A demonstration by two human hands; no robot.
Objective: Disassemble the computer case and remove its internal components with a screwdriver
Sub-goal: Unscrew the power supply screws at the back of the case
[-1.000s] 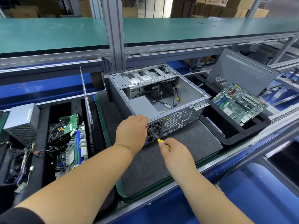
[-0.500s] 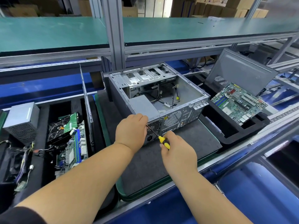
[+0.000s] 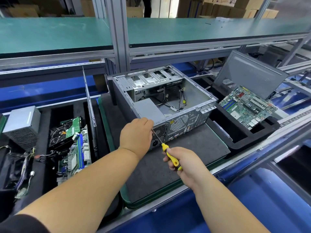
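The tip of the yellow-and-black-handled screwdriver [image 3: 170, 154] is hidden behind the left hand [image 3: 136, 134], so whether it sits in a screw cannot be told, and the left fingers curl out of sight against the case's near left corner; what they touch, and whether they hold anything, cannot be told. The right hand [image 3: 186, 163] is wrapped around the screwdriver's handle, its thin shaft angled up and left toward the rear panel. The open grey metal computer case [image 3: 198, 98] lies on a dark grey felt mat [image 3: 193, 145] in the middle of the bench, loose cables inside. On the right, a green motherboard [image 3: 247, 106] leans in a black foam tray [image 3: 239, 140]. On the left, a grey power supply box [image 3: 21, 125] stands beside tangled parts that are hard to make out.
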